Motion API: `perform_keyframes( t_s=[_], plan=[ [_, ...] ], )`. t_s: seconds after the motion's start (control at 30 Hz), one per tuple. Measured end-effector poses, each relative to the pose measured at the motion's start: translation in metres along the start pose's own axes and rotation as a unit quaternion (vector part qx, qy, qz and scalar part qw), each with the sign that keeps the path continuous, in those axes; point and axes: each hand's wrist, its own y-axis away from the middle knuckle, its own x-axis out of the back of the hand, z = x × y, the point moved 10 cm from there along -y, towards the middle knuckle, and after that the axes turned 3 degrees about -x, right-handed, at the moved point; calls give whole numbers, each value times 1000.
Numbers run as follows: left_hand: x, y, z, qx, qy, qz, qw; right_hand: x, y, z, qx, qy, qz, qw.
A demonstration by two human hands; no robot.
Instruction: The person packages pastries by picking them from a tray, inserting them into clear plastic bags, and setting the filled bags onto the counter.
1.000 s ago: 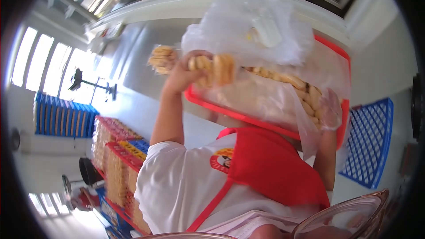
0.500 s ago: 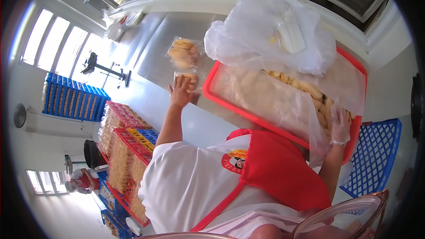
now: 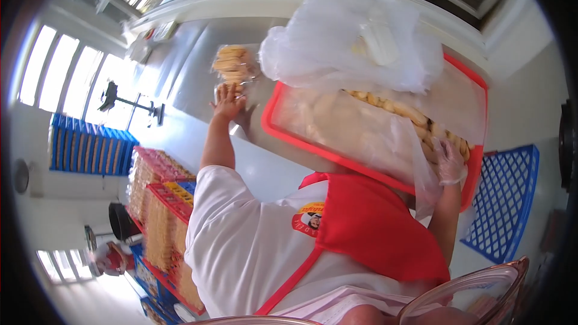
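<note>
My left hand (image 3: pixel 227 106), bare and with its fingers spread, lies over the near end of a clear packet of finger-shaped baked pieces (image 3: pixel 231 88). Another packet of the same pieces (image 3: pixel 232 60) lies just beyond it. In a thin clear glove, my right hand (image 3: pixel 449 161) is at the right end of a red tray (image 3: pixel 270 113), its fingers stretched out against loose finger-shaped pieces (image 3: pixel 390 106). Its fingertips are partly blurred, and I see nothing lifted in them. Translucent plastic sheeting (image 3: pixel 355 123) covers much of the tray.
A bunched white plastic bag (image 3: pixel 337 42) rests over the tray's far side. A blue lattice crate (image 3: pixel 503 204) stands at the right. Stacked crates of packed goods (image 3: pixel 165 222) are at the left, with a person (image 3: pixel 113 259) farther back. The metal table (image 3: pixel 198 54) runs along the window.
My left hand has pushed the near packet away from me, up against the far one. My right hand has shifted slightly among the pieces. The whole view has swung a little.
</note>
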Motion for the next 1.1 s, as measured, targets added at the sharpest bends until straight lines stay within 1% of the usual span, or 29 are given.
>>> perform_keyframes(
  t_s=[0.07,0.13,0.17,0.2,0.23,0.27,0.3,0.33,0.4,0.43,0.47,0.5,0.53,0.57,0.6,0.63,0.7,0.73,0.83,0.93,1.03,1.1],
  plan=[
    [2,-9,2,7,-5,-57,998,6,7,-5,138,18,80,987],
    [11,-12,11,7,-11,-76,997,20,8,-8,44,-49,79,995],
    [-5,-35,-3,-23,-70,-45,996,22,8,-2,12,-62,68,996],
    [45,1,45,-5,-118,-33,992,24,9,4,-18,-75,57,995],
    [62,-10,38,-56,99,122,986,29,13,-3,-27,-68,46,996],
    [78,-18,20,-96,316,259,908,34,15,-7,-33,-62,34,997],
    [104,2,39,-131,303,379,865,26,16,-12,53,-32,37,997],
    [134,35,62,-159,286,493,806,13,22,-20,141,-3,34,989],
    [131,44,120,-216,439,381,785,-1,38,-62,167,48,-122,977],
    [129,56,154,-236,509,323,762,-12,47,-78,182,73,-202,959],
    [137,85,209,-273,436,293,806,-19,50,-79,200,100,-230,947],
    [136,112,262,-353,415,227,807,-28,52,-77,218,125,-257,933],
    [131,141,314,-473,374,177,778,-35,51,-78,237,150,-282,918],
    [121,166,354,-531,375,114,752,-37,49,-72,118,232,-455,852],
    [103,184,386,-554,290,107,773,-31,29,-83,164,158,-342,912],
    [82,194,407,-574,202,100,788,-27,16,-82,206,80,-219,950],
    [49,200,420,-592,158,9,790,-23,-14,-65,148,-22,-129,980],
    [38,204,426,-600,135,-36,788,-36,-31,-53,50,-45,-167,984],
    [41,224,419,-683,106,-79,718,-54,-46,-54,77,43,-76,993],
    [73,240,408,-731,200,-38,652,-48,-40,-67,62,-20,-63,996],
    [86,241,406,-744,253,-3,619,-46,-40,-71,48,-12,-124,991],
    [79,231,404,-730,287,-20,620,-46,-39,-72,67,-8,-148,987]
  ],
)
